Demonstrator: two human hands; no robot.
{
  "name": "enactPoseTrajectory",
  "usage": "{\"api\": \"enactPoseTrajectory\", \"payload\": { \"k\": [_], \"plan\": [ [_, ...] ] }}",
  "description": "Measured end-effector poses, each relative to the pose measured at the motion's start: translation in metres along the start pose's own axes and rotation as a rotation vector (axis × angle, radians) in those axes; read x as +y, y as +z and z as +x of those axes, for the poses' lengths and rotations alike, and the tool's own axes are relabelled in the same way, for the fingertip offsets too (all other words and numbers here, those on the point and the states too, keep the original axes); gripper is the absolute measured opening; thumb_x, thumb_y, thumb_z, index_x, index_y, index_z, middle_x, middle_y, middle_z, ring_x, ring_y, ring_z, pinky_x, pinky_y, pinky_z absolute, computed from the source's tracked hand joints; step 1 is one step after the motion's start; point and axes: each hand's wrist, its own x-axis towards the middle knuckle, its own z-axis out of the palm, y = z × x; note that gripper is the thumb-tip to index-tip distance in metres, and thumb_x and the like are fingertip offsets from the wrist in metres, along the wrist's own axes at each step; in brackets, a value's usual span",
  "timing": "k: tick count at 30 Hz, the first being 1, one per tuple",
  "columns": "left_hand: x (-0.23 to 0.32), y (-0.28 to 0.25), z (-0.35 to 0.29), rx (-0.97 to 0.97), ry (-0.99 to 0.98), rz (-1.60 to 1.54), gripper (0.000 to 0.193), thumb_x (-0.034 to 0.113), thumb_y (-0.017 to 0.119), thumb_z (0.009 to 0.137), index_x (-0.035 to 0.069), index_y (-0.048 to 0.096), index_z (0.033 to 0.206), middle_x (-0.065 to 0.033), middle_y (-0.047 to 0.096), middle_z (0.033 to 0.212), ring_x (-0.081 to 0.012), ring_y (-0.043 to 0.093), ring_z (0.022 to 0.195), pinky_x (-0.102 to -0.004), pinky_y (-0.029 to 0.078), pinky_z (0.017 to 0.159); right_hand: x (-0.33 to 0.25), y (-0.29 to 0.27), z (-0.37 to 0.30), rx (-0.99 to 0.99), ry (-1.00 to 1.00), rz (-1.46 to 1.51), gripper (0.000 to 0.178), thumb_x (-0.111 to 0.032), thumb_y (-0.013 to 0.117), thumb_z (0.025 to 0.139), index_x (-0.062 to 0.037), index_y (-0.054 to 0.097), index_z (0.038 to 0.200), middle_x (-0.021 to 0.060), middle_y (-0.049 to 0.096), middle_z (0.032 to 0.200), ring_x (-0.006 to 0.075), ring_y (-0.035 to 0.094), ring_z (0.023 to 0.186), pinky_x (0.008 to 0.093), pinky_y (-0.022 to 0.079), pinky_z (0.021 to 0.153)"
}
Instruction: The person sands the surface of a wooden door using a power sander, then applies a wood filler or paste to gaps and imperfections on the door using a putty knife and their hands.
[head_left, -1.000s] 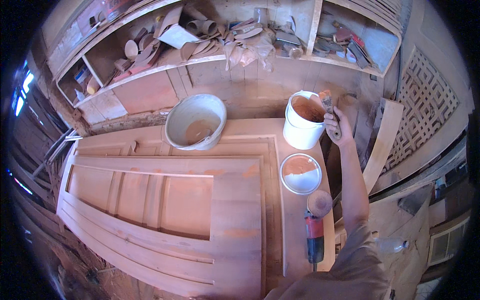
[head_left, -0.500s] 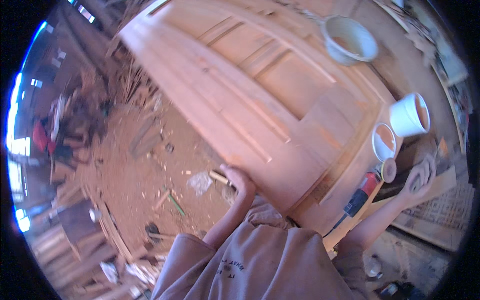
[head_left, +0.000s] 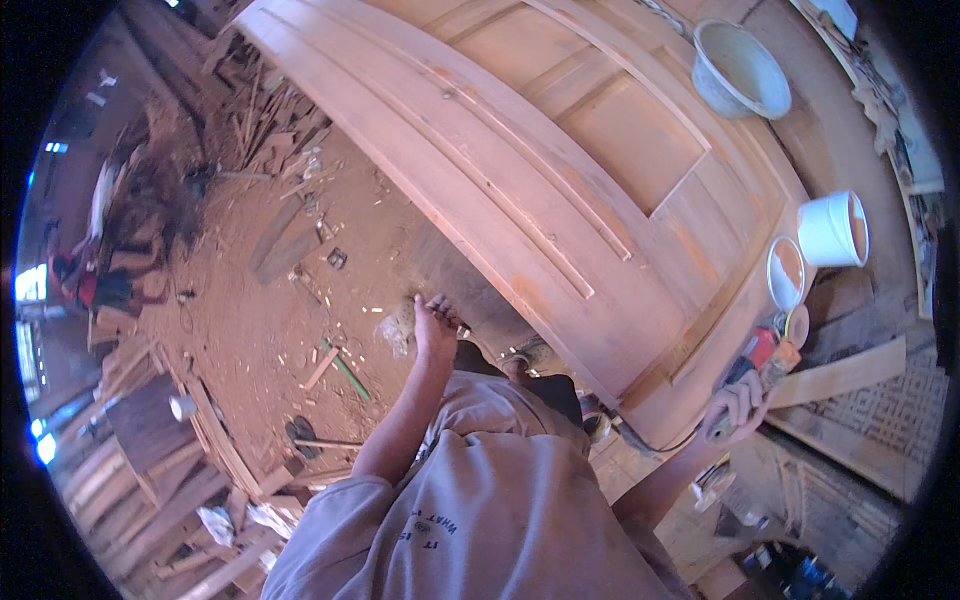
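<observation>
My right hand (head_left: 737, 408) is closed around what looks like a putty knife (head_left: 780, 366), its flat end smeared orange and its grey handle end showing below my fingers. It is right beside a red and black angle grinder (head_left: 758, 347) lying on the panel's near right edge. My left hand (head_left: 437, 328) hangs off the near left edge of a large wooden door panel (head_left: 660, 300); its fingers are loosely bent and apart, with nothing visible in them. Close to the grinder's disc lies a round white lid (head_left: 786, 273) with orange filler, next to a white bucket (head_left: 834, 229).
A larger pale basin (head_left: 740, 70) stands at the far right. Wood offcuts (head_left: 280, 120) are heaped at the far left, and a green stick (head_left: 346, 372) lies on the dusty floor (head_left: 250, 340). Another person (head_left: 88, 282) in red is at the far left.
My left hand has come away from the panel's edge, moving left. My right hand with the putty knife has swung inward and nearer, down to the grinder. The view has shifted.
</observation>
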Motion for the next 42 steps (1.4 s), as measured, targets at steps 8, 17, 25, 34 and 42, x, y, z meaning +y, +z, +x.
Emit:
{"api": "enactPoseTrajectory", "payload": {
  "k": [8,17,25,34,42],
  "plan": [
    [0.122,0.038,0.087,-0.278,-0.135,0.136,0.048,0.054,0.044,0.103,0.008,0.059,0.1,-0.0017,0.055,0.079,-0.0153,0.05,0.07,-0.0303,0.04,0.063,0.178,-0.028,-0.062,0.288,-0.16,-0.098,0.026,-0.026,0.048,0.105,0.0002,0.048,0.105,0.0076,0.049,0.088,0.0093,0.041,0.045,0.0241,0.037,0.038],
    [0.199,0.158,0.145,-0.041,0.174,0.371,0.069,0.06,0.041,0.101,-0.001,0.049,0.132,-0.0113,0.057,0.124,-0.02,0.054,0.114,-0.0357,0.041,0.101,0.379,-0.023,-0.095,0.602,-0.285,-0.029,0.033,-0.036,0.051,0.103,-0.0045,0.049,0.112,0.0008,0.042,0.073,0.0079,0.038,0.043,0.0231,0.034,0.036],
    [0.223,0.164,0.145,-0.276,0.229,0.692,0.067,0.044,0.066,0.096,0.003,0.039,0.14,-0.0119,0.047,0.141,-0.0247,0.049,0.127,-0.0374,0.045,0.103,0.436,-0.017,-0.124,0.514,-0.382,0.156,0.035,-0.037,0.049,0.104,-0.0032,0.054,0.113,0.0027,0.041,0.071,0.0102,0.04,0.048,0.0256,0.036,0.041],
    [0.236,0.166,0.166,-0.372,0.151,0.71,0.058,0.04,0.066,0.097,0.001,0.047,0.136,-0.0104,0.056,0.13,-0.0245,0.055,0.12,-0.0385,0.046,0.103,0.399,-0.028,-0.136,0.551,-0.34,0.0,0.035,-0.039,0.052,0.102,-0.0083,0.055,0.118,0.0011,0.04,0.069,0.0104,0.038,0.047,0.0248,0.032,0.04],
    [0.243,0.169,0.191,-0.381,0.122,0.71,0.05,0.035,0.067,0.097,0.001,0.055,0.131,-0.0112,0.057,0.124,-0.0233,0.059,0.114,-0.0356,0.053,0.096,0.395,-0.08,-0.09,0.978,-0.256,-1.468,0.052,-0.023,0.056,0.102,-0.0109,0.041,0.15,-0.0017,0.045,0.066,0.0064,0.045,0.052,0.0249,0.041,0.045]
  ]
}}
